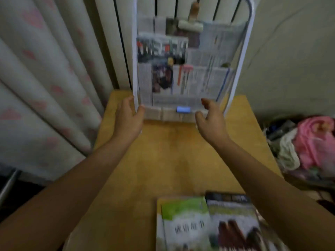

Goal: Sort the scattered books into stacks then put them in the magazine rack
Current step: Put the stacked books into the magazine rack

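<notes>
Head view shows both hands — left hand [129,116], right hand [211,118] — loose-fingered at the foot of the white metal-framed magazine rack [190,69], each grip seemingly released, likely steadying it, while two glossy books [208,225] lie well before it on the yellow wooden bench [172,151].

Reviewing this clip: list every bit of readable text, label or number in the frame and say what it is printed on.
Green-and-white book: large dark Chinese characters on the cover, too blurred to read with confidence.
Dark-covered book beside it: a pale line of print near the top, unreadable.
Newspapers in the magazine rack: headlines and columns, all blurred.
Blue tag at the rack's base: no legible text.
Nothing else carries writing.
</notes>
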